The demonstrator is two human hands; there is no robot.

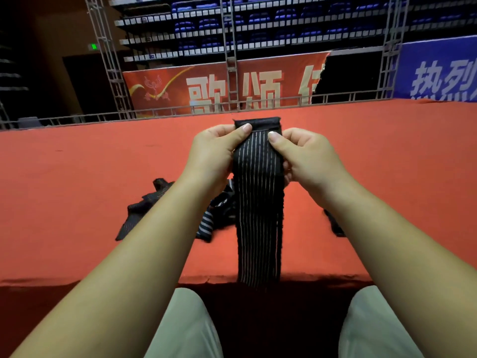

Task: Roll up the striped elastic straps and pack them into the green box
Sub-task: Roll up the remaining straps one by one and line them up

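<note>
Carpet (77,177), red and flat, covers a raised platform that fills the middle of the view and ends in a near edge just above the person's knees. Behind it rise tiers of seating (201,24) with blue seats, dim and far back. A red banner (206,83) with large pale characters hangs below the tiers, and a blue banner (438,73) stands at the right. Grey truss columns (108,55) cross in front of both. At the bottom, 2 legs in light trousers (185,326) frame a dark gap.

The striped strap (258,202), black with thin pale lines running along its length, is held up in the air over the carpet between both hands. It hangs straight down, unrolled, and its lower end reaches past the carpet's near edge. Its top end is a plain black patch (256,124) above the thumbs.

A loose heap of more straps (154,205) lies on the carpet behind the left forearm, and 1 dark piece (335,223) shows beside the right forearm.

The left hand (214,151) pinches the strap's left edge near the top, thumb (240,133) on the front. The right hand (307,153) pinches the right edge likewise, fingers curled behind.
</note>
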